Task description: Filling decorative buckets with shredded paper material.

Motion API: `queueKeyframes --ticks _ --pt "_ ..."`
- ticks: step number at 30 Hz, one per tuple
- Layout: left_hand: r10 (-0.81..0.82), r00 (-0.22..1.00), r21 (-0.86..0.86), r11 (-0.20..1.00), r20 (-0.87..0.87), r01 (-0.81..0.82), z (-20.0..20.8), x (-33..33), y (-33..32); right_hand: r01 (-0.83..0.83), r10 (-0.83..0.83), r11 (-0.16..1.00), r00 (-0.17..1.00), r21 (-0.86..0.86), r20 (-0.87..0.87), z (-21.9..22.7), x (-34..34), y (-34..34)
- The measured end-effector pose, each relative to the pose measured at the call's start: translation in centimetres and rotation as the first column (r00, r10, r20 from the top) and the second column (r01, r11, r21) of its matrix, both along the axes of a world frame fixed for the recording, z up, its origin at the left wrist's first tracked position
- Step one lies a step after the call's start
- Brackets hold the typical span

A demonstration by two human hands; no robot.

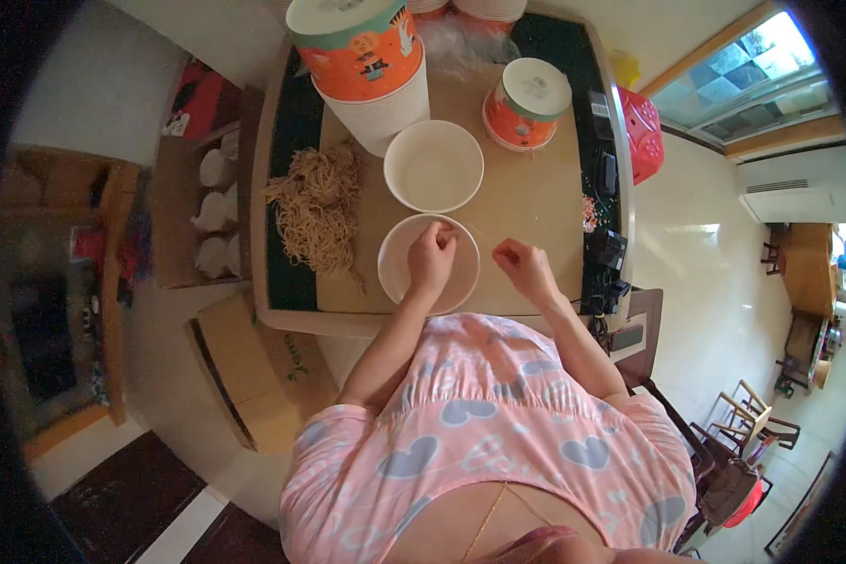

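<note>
My left hand is closed in a pinch over the near white paper bowl, whose mouth faces up. To the right of that bowl, my right hand is also closed, its thumb and fingertips pressed together above the cardboard-coloured table surface. What either hand holds is too small to make out; a faint thin line seems to show between them. A second white paper bowl stands just beyond the first. Left of the bowls lies a tangled heap of thin tan strings.
Behind the bowls rise a tall stack of orange-printed paper tubs and a shorter upturned one. Clear plastic wrap lies at the back. Black devices with cables line the table's right edge. An open cardboard box sits at lower left.
</note>
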State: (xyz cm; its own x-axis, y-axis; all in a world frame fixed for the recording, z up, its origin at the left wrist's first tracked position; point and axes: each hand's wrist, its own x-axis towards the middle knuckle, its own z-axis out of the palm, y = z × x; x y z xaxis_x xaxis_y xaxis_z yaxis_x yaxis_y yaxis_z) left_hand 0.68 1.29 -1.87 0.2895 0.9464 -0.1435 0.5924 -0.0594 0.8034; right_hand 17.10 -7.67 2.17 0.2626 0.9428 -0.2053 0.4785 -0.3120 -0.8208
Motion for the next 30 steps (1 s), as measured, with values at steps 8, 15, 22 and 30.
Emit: queueKeyframes --ticks 8,15,22,30 --pt "0.284 0.879 -0.573 0.82 0.383 -0.015 -3.2 -0.3 0.2 -0.086 0.088 0.993 0.996 0.085 -0.015 0.9 -3.4 0.6" --pt "0.504 0.732 -0.847 0.497 0.459 0.189 -2.8 -1.0 -0.4 -0.284 0.24 0.93 0.95 0.232 0.198 0.5 -5.3 0.1" --pt "0.66 0.619 -0.904 0.286 0.426 0.318 -3.5 0.3 -0.8 -0.29 0.282 0.956 0.947 0.034 0.153 2.0 -4.7 -1.5" --pt "0.411 0.797 -0.896 0.233 0.442 0.377 -2.2 0.5 -0.9 -0.225 0.183 0.968 0.935 0.11 0.302 1.9 -3.3 -2.2"
